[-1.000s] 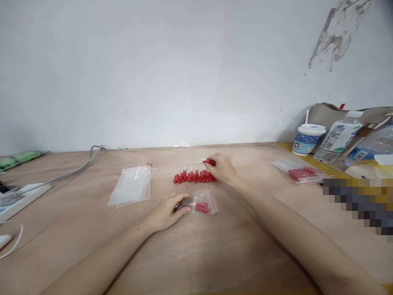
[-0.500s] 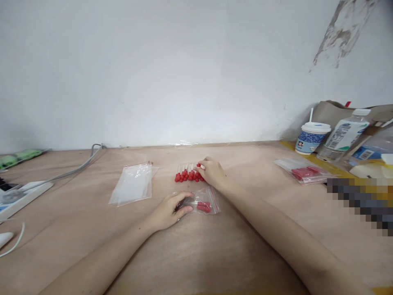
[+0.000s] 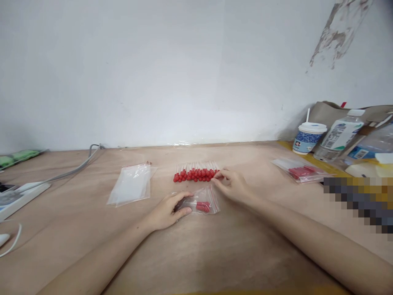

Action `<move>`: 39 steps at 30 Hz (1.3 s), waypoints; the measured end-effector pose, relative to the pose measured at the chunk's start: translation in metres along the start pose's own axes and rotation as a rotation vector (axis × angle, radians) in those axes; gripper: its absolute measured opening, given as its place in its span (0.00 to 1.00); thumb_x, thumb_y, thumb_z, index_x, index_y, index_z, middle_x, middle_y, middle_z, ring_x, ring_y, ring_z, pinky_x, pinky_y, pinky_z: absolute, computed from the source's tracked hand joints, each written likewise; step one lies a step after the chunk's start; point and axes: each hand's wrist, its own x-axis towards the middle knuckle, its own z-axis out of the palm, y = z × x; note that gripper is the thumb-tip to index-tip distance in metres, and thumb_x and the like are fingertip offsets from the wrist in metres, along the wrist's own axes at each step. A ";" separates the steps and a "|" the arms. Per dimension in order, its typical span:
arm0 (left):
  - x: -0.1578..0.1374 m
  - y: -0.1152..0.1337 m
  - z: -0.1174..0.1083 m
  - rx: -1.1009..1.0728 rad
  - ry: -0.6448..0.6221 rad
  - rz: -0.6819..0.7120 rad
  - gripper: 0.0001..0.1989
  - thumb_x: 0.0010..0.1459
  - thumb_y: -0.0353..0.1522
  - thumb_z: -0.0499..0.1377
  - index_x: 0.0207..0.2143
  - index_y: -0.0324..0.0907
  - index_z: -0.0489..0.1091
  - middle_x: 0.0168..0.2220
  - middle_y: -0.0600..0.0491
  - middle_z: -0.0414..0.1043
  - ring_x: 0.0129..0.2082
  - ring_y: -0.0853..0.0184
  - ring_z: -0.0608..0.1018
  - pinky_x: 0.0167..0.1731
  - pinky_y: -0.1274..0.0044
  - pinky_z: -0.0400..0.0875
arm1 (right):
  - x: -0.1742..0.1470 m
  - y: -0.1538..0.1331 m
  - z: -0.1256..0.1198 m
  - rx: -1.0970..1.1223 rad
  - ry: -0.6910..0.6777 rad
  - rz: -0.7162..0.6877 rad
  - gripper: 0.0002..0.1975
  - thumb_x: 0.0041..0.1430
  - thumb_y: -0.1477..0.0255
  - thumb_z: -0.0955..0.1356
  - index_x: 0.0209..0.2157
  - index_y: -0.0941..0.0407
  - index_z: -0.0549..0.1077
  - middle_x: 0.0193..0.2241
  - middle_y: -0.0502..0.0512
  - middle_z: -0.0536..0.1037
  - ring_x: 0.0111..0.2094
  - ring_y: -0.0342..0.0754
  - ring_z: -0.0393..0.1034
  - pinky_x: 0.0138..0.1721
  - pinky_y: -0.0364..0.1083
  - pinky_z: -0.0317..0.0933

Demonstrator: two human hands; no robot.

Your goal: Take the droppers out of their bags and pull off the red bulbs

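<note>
A clear zip bag (image 3: 211,200) lies near the middle of the table, holding a few red-tipped sticks (image 3: 203,206). My left hand (image 3: 170,211) grips its left end, with the thumb and fingers on either side of the plastic. Behind the bag, a row of several loose red-tipped sticks (image 3: 196,174) lies with red ends toward me and pale, thin stems toward the wall. At the right end of this row is my right hand (image 3: 231,184), thumb and forefinger pinched beside the last red tips. Whatever is between those fingertips is too small to make out.
Flat zip bags (image 3: 130,184) are stacked on the left. At the right lie filled bags (image 3: 302,171) with red contents. Farther right stand a paper cup (image 3: 309,138) and a plastic bottle (image 3: 340,137). A power strip (image 3: 26,198) with a cable sits at the left edge.
My right hand has moved right, off the middle of the row to its right end, uncovering more red tips. My left hand stays at the zip bag.
</note>
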 end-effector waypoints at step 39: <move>0.002 0.010 -0.004 0.109 -0.185 0.219 0.26 0.58 0.41 0.51 0.58 0.49 0.51 0.59 0.53 0.52 0.60 0.61 0.54 0.58 0.62 0.46 | -0.035 -0.015 0.009 0.382 -0.393 0.169 0.09 0.39 0.79 0.66 0.28 0.57 0.67 0.18 0.44 0.66 0.19 0.37 0.57 0.18 0.37 0.51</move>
